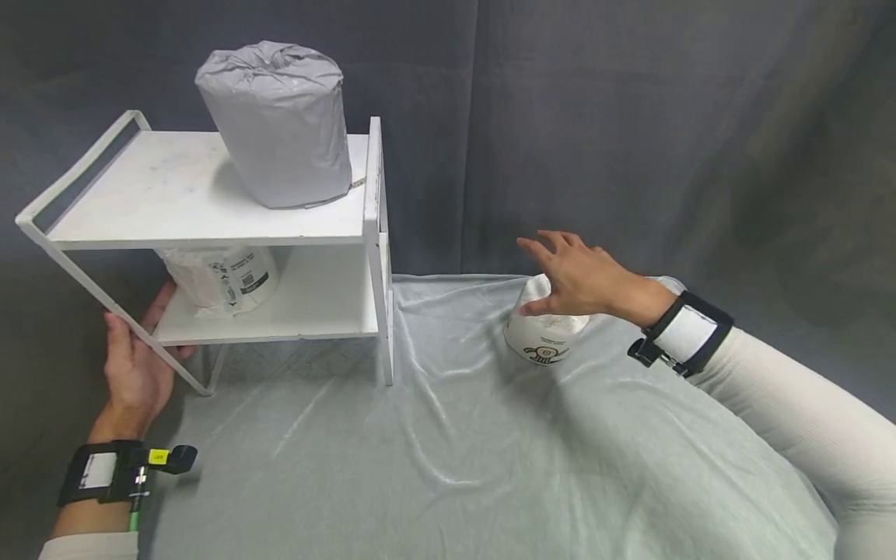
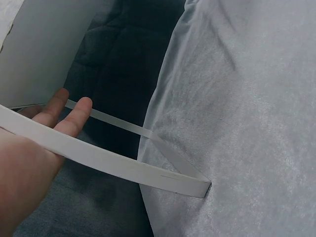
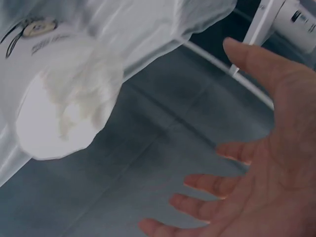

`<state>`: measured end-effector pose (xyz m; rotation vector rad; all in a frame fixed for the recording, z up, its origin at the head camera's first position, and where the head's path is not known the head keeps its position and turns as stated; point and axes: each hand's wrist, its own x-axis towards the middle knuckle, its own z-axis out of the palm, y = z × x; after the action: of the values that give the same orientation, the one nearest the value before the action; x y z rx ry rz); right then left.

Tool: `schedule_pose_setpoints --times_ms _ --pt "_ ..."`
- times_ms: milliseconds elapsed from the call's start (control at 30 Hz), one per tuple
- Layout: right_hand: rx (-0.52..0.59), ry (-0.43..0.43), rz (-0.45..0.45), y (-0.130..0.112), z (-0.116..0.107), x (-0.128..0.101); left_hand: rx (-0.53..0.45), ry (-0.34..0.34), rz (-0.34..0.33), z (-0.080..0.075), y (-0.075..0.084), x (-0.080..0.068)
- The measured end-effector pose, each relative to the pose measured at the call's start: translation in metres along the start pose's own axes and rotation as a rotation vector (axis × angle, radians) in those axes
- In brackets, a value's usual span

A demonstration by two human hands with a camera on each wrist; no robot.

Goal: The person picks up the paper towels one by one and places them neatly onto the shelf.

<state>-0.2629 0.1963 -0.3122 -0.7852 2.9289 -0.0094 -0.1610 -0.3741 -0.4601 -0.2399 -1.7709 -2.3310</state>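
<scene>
My left hand is at the left end of a white two-tier shelf rack. Its spread, fairly straight fingers pass behind the slanted side bar, beside the lower shelf, with the thumb outside the bar. On the lower shelf sits a white wrapped roll with printed text; a larger grey paper-wrapped roll, puckered on top, stands on the upper shelf. My right hand, fingers spread, hovers over another white wrapped roll with a cartoon print. The right wrist view shows that roll apart from the palm.
A light grey velvety cloth covers the table, wrinkled near the rack. Behind hangs a dark grey curtain. The rack's right legs stand on the cloth, left of the cartoon-print roll.
</scene>
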Motion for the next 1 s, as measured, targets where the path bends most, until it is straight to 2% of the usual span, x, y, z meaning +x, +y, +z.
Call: schedule_pose_setpoints --times_ms 233,367,633,1000 --pt "0.043 -0.131 0.013 0.022 0.008 0.016 0.027 -0.004 -0.011 -0.001 -0.001 -0.001" --pt "0.062 -0.177 0.010 0.030 0.016 0.021 0.032 0.006 -0.009 -0.001 0.000 0.000" --pt "0.051 -0.238 0.044 0.040 0.039 0.030 0.039 0.002 -0.007 0.001 0.000 0.002" --pt "0.091 -0.276 0.021 0.049 0.069 0.040 0.015 0.002 -0.015 0.000 0.001 0.001"
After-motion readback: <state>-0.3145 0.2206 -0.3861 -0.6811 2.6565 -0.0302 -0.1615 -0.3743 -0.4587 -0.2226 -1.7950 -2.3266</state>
